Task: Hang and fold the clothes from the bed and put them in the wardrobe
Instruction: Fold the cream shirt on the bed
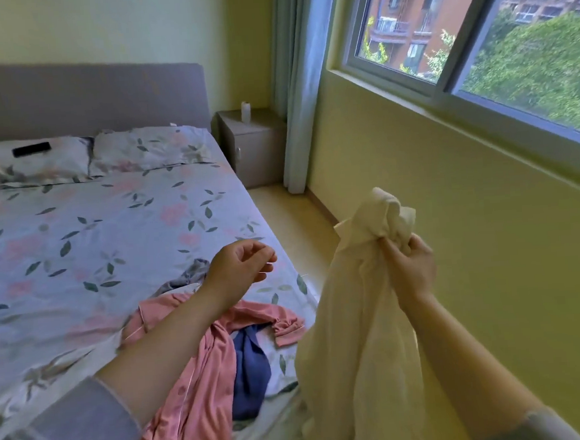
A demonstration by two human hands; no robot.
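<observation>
My right hand (pixel 410 266) grips a bunched cream garment (pixel 358 335) near its top, and the cloth hangs down past the bed's right edge. My left hand (pixel 240 264) hovers over the bed with loosely curled fingers and holds nothing. Under my left forearm a pink button-up top (pixel 204 390) lies crumpled on the floral bed sheet (pixel 77 241). A dark blue garment (pixel 249 370) lies partly beneath the pink one. A grey-blue patterned piece (pixel 191 276) shows just behind my left wrist.
Two floral pillows (pixel 150 150) lie by the grey headboard, one with a black flat object (pixel 32 149) on it. A grey nightstand (pixel 252 147) with a white bottle (pixel 246 112) stands in the corner by a curtain. A narrow floor strip (pixel 302 219) runs below the window wall.
</observation>
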